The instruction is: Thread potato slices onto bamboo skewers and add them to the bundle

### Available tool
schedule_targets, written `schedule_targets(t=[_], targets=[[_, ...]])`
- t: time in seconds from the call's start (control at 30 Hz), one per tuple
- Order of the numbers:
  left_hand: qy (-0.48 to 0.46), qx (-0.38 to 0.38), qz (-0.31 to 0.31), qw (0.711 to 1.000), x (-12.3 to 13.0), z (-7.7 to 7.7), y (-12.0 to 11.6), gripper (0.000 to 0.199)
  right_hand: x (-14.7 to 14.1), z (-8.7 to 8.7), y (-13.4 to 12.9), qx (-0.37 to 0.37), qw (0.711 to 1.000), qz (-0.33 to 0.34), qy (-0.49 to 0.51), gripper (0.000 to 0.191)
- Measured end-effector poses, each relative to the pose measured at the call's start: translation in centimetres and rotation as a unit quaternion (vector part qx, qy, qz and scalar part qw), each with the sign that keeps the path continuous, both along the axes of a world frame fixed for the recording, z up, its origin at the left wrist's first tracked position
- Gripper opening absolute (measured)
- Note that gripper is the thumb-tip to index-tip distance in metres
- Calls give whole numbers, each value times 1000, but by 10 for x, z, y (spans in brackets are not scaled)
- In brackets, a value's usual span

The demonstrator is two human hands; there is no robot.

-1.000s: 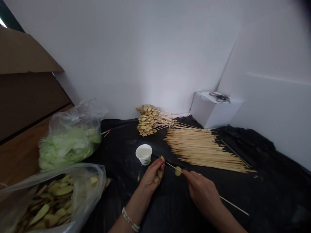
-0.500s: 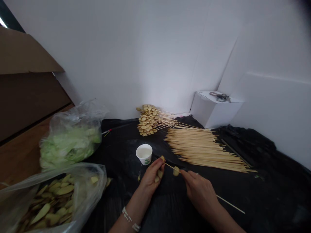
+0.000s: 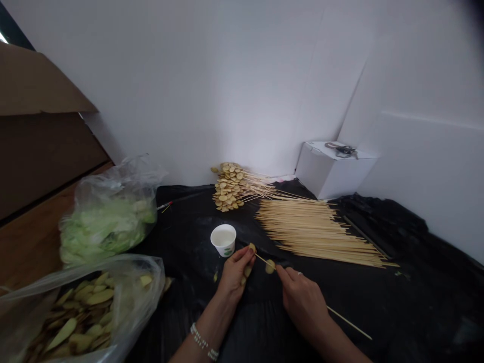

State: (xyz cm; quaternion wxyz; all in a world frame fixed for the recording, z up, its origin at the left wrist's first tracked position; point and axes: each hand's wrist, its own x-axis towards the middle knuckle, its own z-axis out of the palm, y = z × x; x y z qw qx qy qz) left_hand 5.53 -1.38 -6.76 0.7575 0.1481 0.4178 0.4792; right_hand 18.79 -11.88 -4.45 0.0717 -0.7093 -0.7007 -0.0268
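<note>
Two hands: right grip [image 3: 302,301] pinched on thin bamboo skewer [image 3: 350,322], left grip [image 3: 236,277] curled around pale potato slices [image 3: 247,271].

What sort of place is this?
It looks like a makeshift food-prep corner, perhaps supplying a skewer stall: loose bamboo skewers lie on a black plastic sheet, beside threaded skewers of sliced vegetable and a plastic bag of raw slices.

Paper cup [image 3: 226,248], loose skewers [image 3: 313,234] to its right, plastic bags [image 3: 139,302] left (two)

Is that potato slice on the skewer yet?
On: the potato slice sits threaded on the bamboo skewer, whose tip pokes out beyond it, toward the left hand.
</note>
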Motion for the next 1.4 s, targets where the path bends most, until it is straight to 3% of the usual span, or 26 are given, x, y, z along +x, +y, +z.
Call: schedule_targets(t=[0.27, 0.5, 0.77, 1.0, 1.2, 1.4], targets=[[-7, 0, -44, 999, -1, 4, -1, 3, 9, 3, 2, -4, 998, 0, 57, 30], [-5, 34, -31, 999, -2, 1, 2, 19, 18, 1, -1, 3, 994, 6, 110, 22], [22, 54, -34, 998, -2, -3, 1, 33, 20, -14, -3, 92, 994, 30, 60, 24], [43, 71, -49, 995, -2, -1, 0, 33, 16, -3, -1, 3, 986, 15, 165, 27], [53, 77, -61, 994, -3, -3, 0, 34, 19, -9, 1, 62, 993, 19, 97, 25], [58, 84, -56, 993, -3, -2, 1, 34, 11, -9, 0, 12, 993, 9, 120, 23]])
